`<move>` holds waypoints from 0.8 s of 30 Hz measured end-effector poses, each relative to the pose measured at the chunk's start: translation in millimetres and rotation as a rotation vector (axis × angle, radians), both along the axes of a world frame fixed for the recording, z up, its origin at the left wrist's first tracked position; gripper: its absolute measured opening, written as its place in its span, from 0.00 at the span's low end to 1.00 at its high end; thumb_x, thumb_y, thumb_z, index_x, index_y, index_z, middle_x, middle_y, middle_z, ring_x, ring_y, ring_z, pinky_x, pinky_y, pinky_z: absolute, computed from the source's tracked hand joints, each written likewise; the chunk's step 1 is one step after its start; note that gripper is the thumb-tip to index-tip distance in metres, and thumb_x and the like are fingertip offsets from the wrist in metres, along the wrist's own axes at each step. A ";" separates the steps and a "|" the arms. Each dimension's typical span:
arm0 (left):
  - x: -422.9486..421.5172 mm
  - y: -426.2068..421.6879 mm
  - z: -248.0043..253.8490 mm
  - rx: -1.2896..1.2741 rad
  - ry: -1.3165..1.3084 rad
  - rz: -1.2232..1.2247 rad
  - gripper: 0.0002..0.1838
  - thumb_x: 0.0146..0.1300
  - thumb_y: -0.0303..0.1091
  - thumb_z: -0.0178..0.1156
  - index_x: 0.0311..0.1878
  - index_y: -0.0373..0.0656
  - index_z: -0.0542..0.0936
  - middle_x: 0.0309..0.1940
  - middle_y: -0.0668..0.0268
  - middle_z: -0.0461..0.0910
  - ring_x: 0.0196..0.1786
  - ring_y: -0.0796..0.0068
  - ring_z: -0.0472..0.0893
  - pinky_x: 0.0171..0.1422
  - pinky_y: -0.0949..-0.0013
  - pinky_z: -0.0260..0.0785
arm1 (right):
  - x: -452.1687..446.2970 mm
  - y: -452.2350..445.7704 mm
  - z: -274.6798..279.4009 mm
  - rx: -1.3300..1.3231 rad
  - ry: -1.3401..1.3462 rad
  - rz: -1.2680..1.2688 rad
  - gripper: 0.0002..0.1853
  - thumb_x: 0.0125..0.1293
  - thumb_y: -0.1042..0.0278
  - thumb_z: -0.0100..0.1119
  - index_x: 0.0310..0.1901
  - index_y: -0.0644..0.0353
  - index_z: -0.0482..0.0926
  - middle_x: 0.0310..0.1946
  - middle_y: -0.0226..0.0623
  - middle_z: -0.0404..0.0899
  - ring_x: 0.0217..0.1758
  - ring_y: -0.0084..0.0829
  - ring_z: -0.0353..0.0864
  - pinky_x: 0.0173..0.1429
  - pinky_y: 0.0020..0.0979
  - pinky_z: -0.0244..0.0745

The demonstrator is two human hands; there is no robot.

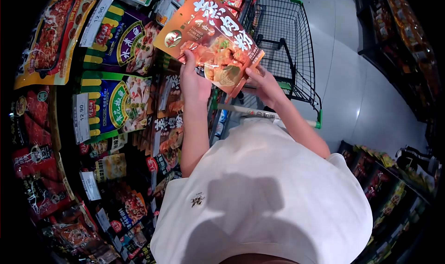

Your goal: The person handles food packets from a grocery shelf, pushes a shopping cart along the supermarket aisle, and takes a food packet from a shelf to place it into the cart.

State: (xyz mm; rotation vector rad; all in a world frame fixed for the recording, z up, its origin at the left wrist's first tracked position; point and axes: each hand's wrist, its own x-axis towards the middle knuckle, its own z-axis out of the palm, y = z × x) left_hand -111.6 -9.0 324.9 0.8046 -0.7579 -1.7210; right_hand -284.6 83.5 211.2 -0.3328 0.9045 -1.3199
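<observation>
The orange packet [218, 46] is in the air, tilted, with its printed front facing up to the person, between the bags [116, 106] on display at the left and the shopping cart [303, 46] at the right. The left hand [197, 81] pinches its lower left edge, the thumb on the front; the right hand [266, 85] pinches the lower right corner. The other fingers are mostly hidden, so I cannot tell how they lie. The present step seems to be inspecting the front. Any next move, I judge, calls for one firm pinch at least, because the packet looks flexible.
</observation>
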 end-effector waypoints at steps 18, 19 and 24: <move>6.4 -5.0 4.9 0.014 0.038 -0.057 0.29 0.83 0.50 0.52 0.76 0.41 0.69 0.74 0.58 0.73 0.75 0.57 0.74 0.79 0.46 0.66 | 22.3 9.9 28.9 -0.131 -0.100 0.100 0.25 0.74 0.72 0.65 0.69 0.65 0.71 0.62 0.42 0.83 0.59 0.34 0.87 0.60 0.38 0.88; 7.8 -5.5 3.4 0.009 0.041 -0.057 0.28 0.83 0.50 0.52 0.76 0.41 0.69 0.74 0.58 0.73 0.75 0.57 0.74 0.79 0.47 0.66 | 22.5 10.2 28.3 -0.152 -0.088 0.100 0.25 0.73 0.73 0.65 0.69 0.65 0.71 0.62 0.42 0.83 0.60 0.34 0.87 0.60 0.38 0.87; 10.2 -4.4 0.1 0.033 0.074 -0.048 0.27 0.84 0.48 0.51 0.76 0.41 0.69 0.74 0.58 0.74 0.75 0.57 0.74 0.79 0.47 0.66 | 25.9 16.9 31.6 -0.196 -0.042 0.048 0.21 0.71 0.73 0.68 0.63 0.62 0.75 0.51 0.35 0.87 0.46 0.23 0.87 0.40 0.27 0.84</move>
